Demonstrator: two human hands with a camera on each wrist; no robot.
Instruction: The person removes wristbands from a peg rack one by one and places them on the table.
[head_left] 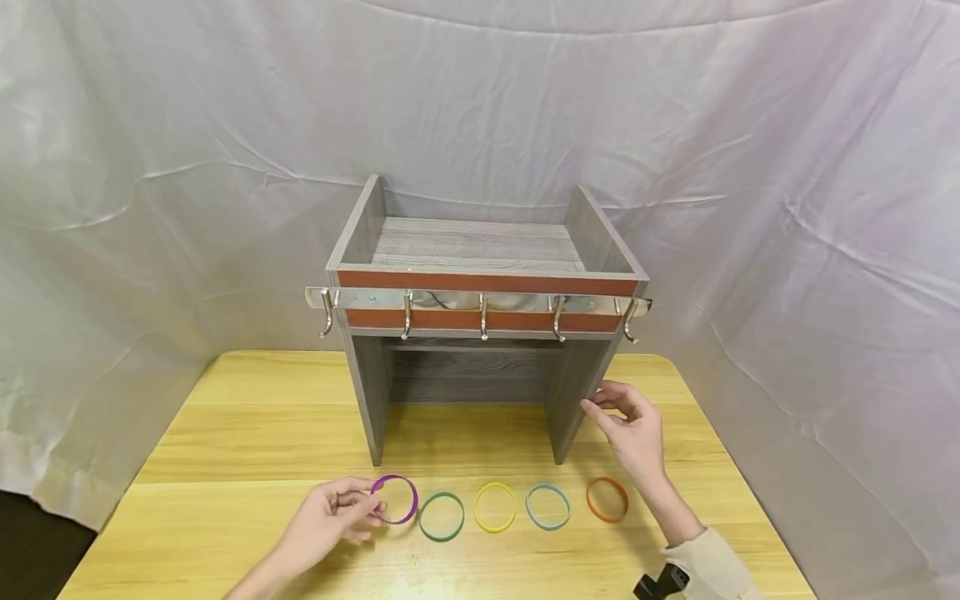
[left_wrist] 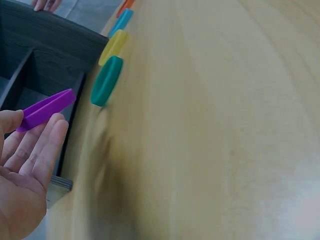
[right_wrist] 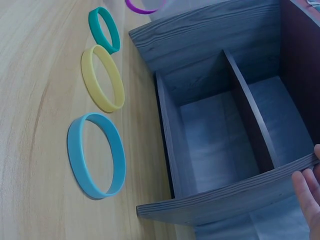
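My left hand (head_left: 322, 518) pinches a purple silicone wristband (left_wrist: 49, 109) between thumb and fingers, raised over the table. The thumb lies on the band's near side, and the other fingers stretch out below it. At the right, my right hand (head_left: 636, 432) holds the front edge of the side panel of a grey wooden shelf unit (head_left: 577, 392), with the thumb at the edge. On the table in front of the unit lie a green wristband (left_wrist: 106, 84), a yellow wristband (right_wrist: 89, 75), a light blue wristband (right_wrist: 76, 155) and an orange wristband (head_left: 590, 500), in a row.
Across the unit's upper front runs a metal rail (head_left: 450, 302) with several bare silver hooks (head_left: 483, 317). The unit stands on a wooden table (head_left: 247, 433). Pale grey cloth (head_left: 225, 100) hangs behind and on both sides.
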